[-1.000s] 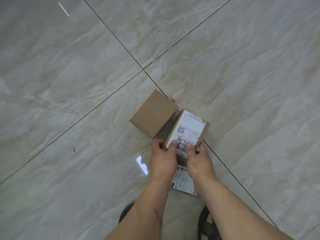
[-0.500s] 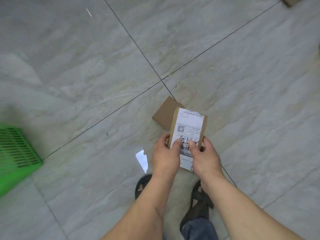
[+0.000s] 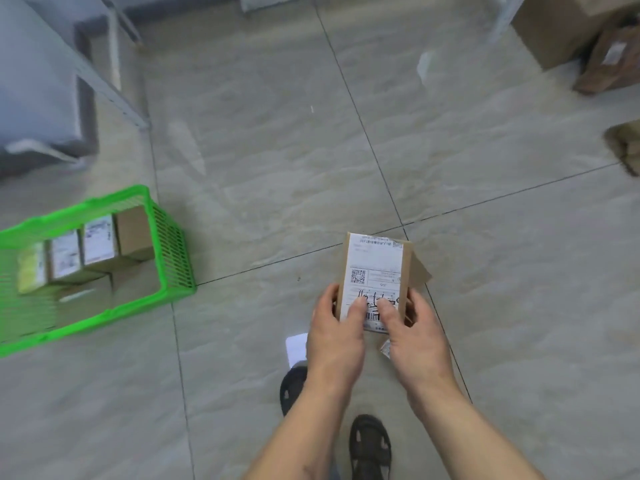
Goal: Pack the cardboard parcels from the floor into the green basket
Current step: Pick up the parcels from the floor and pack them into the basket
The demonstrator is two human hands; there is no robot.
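I hold a small cardboard parcel (image 3: 375,268) with a white shipping label in front of me, above the floor. My left hand (image 3: 337,332) grips its left side and my right hand (image 3: 415,336) grips its right side, both thumbs on the label. A corner of a second parcel (image 3: 419,271) shows behind its right edge, and a bit of another label (image 3: 385,348) peeks out under my right hand. The green basket (image 3: 173,251) stands on the floor at the left, with several labelled parcels (image 3: 98,240) inside.
Large cardboard boxes (image 3: 568,29) sit at the far right, and another box (image 3: 627,147) touches the right edge. A grey shelf or cabinet with metal legs (image 3: 41,81) stands at the upper left. My sandalled feet (image 3: 369,445) are below on the tiled floor.
I have lifted the parcel off the floor with both hands and the view has swung up and left. The green basket with its parcels has come fully into view.
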